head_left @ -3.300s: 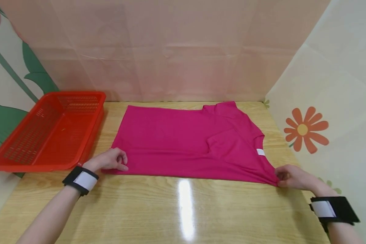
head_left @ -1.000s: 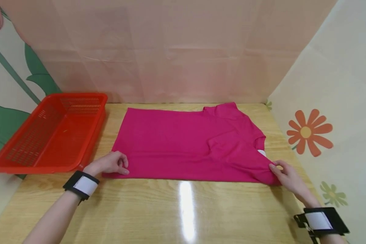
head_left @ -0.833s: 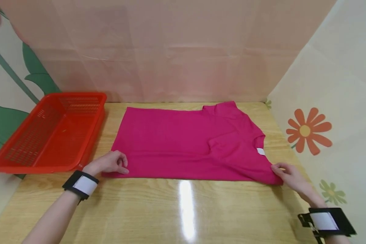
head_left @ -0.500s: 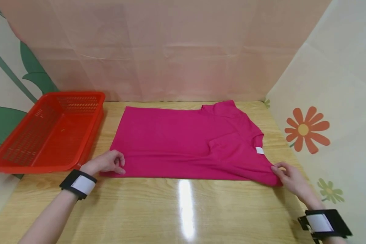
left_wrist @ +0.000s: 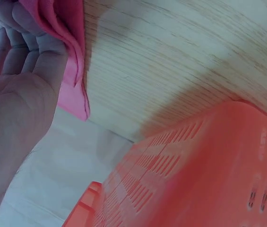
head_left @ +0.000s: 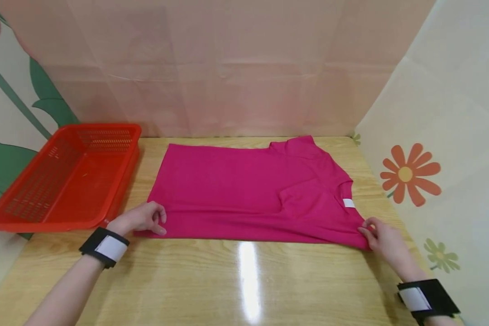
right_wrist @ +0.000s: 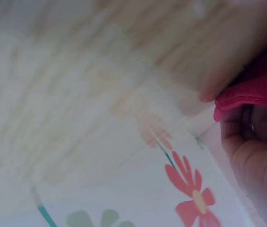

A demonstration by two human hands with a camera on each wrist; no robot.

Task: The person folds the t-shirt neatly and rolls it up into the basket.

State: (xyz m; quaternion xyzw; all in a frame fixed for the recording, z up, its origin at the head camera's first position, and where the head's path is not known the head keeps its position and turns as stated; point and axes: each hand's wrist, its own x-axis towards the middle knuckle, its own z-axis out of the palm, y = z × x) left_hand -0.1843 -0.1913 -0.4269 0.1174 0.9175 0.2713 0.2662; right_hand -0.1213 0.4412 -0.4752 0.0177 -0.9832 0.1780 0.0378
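Note:
A magenta short-sleeved T-shirt (head_left: 224, 179) lies folded lengthwise across the table, its hem to the left and its collar, with a white label (head_left: 348, 203), to the right. My left hand (head_left: 144, 218) grips the near corner of the hem; in the left wrist view its fingers curl under layered cloth (left_wrist: 73, 71). At the other end my right hand (head_left: 388, 246) pinches the near shoulder edge beside the collar, and in the right wrist view that cloth edge (right_wrist: 251, 97) sits over the curled fingers. One sleeve lies folded inward on the shirt's upper layer; the far sleeve points away.
A red plastic basket (head_left: 116, 194) with slotted sides stands at the left, close to my left wrist. The wooden table (head_left: 195, 280) stretches in front of the shirt. Pink sheeting (head_left: 244, 99) rises at the back, and a flower-printed wall covering (head_left: 464, 136) stands at the right.
My right hand has shifted its hold around the near shoulder corner and moved slightly left, with the cloth edge following. The left hand keeps its place on the hem, and the basket has not moved.

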